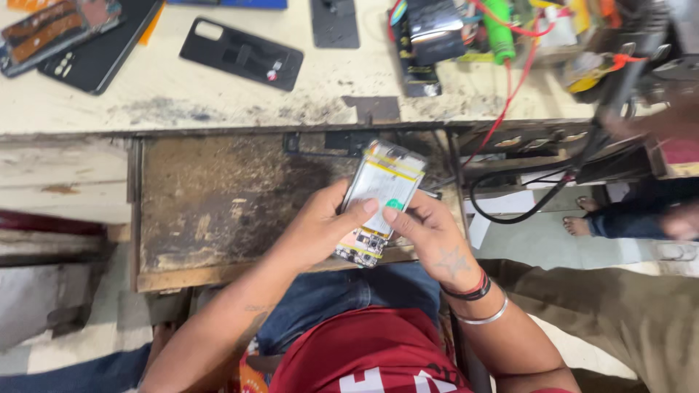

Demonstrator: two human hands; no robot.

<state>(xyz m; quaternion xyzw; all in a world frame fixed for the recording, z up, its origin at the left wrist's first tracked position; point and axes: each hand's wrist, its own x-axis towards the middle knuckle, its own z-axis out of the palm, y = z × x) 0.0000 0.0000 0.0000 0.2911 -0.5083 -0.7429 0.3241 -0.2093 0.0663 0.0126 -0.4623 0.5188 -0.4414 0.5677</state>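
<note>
My left hand [320, 229] is curled around the left side of an opened phone with its back cover off, a flat thing with a pale silver battery and small parts at the bottom [380, 200]. The thumb lies across the battery, so this hand has hold of it. My right hand [429, 236] is curled at the phone's right side, with its thumb pressing on the battery near a small green dot, and its fingers go behind the phone. The phone is tilted and is held up in the air over the front right corner of a worn brown wooden drawer [218, 211] that is pulled out from the desk. On my right wrist I see a black and red band [470, 290] and a thin silver bangle [482, 317]. Below my hands are my blue jeans and red shirt. Past the drawer is the dirty pale wooden desk top [145, 91]. A black phone back cover [240, 53] lies near the middle of it, and a dark phone [98, 44] lies near its far left corner. Near the far right corner is a heap of tools with a green handle [496, 30] and a red wire [510, 91]. On the floor to the right I see another person's bare foot [579, 224].
</note>
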